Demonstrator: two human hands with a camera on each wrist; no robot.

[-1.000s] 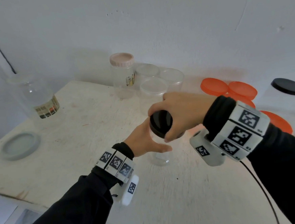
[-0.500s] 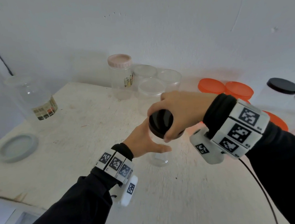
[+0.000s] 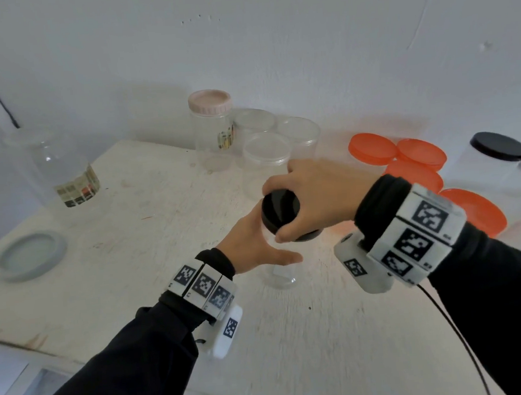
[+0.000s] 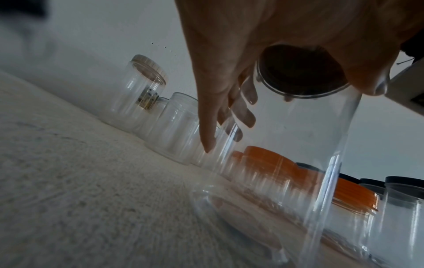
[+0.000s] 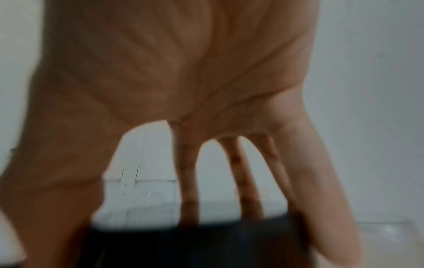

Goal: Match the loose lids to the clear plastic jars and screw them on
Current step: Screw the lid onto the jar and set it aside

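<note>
Black lid (image 3: 280, 209) gripped by right hand (image 3: 318, 192), left hand (image 3: 250, 248) holding clear jar (image 3: 282, 273)

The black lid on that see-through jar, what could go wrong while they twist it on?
The black lid could go on crooked, since the right hand covers much of it. The clear jar is light and empty, and only the left hand steadies it, so it might slip or tip. Other open jars stand close behind and could get knocked.
</note>
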